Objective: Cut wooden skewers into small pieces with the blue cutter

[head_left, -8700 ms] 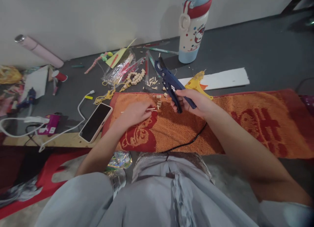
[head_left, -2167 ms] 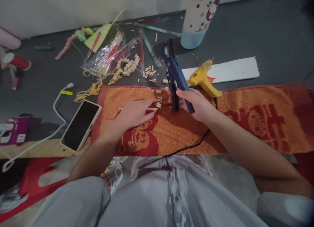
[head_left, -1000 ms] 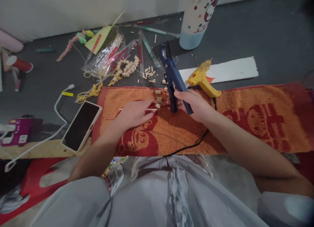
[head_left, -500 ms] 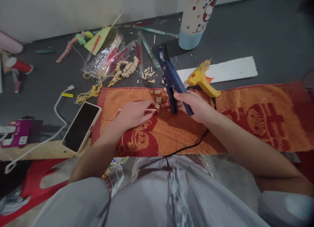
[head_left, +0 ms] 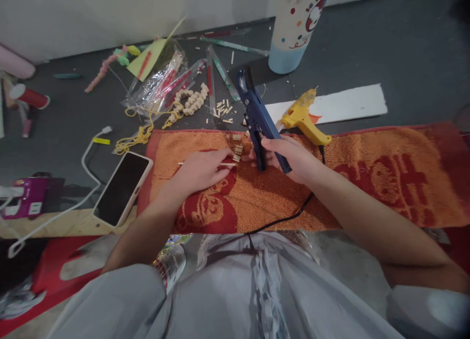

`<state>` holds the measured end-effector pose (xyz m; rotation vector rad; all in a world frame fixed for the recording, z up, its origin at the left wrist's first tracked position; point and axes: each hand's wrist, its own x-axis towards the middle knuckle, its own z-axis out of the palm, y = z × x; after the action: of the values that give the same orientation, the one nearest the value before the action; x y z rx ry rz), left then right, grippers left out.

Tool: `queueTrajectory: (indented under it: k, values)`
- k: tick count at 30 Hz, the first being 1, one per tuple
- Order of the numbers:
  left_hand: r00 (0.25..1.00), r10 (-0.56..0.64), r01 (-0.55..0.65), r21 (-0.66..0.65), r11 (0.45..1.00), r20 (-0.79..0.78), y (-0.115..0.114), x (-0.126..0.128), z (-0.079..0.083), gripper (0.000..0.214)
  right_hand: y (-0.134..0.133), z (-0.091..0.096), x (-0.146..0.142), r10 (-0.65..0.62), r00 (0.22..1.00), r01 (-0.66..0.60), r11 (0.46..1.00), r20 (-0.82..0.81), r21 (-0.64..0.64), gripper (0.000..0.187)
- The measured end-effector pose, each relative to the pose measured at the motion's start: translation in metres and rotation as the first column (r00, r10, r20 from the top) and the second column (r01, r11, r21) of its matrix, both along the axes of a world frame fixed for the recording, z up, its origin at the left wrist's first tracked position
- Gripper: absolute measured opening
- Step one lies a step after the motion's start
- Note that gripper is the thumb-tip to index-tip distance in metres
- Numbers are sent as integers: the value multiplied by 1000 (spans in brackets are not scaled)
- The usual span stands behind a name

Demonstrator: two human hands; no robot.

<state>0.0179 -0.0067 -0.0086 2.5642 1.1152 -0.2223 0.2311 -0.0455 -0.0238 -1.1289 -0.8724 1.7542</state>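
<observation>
My left hand [head_left: 200,170] rests on an orange and red towel [head_left: 367,168] and pinches a thin wooden stick [head_left: 181,163] that lies flat, its right end near a small pile of short cut wood pieces [head_left: 237,153]. My right hand [head_left: 290,155] is closed round the handles of a blue cutter [head_left: 255,114], whose head points away from me over the towel's far edge. The two hands are close together near the pile.
A yellow glue gun [head_left: 303,120] lies beside the cutter, its black cord [head_left: 282,216] running toward my lap. A phone [head_left: 123,187] and white cable [head_left: 86,155] lie to the left. Plastic sleeves [head_left: 165,82], yellow string [head_left: 134,136], more wood bits [head_left: 223,111], a white strip [head_left: 341,104] and a patterned bottle [head_left: 293,26] lie beyond.
Both hands keep their grips and stay in place. The cutter's head wavers slightly between frames. The view has dropped lower than in the oldest frame.
</observation>
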Motion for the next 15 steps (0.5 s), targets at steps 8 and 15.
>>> queueTrajectory:
  k: [8,15]
  values:
    - [1000,8,-8,12,1000,1,-1,-1,0,37,0,1,0,-16,1000,15,1000,-22,-11,22]
    - [1000,20,-20,8,1000,15,0,-1,-2,38,1,0,0,-11,1000,11,1000,0,-4,23]
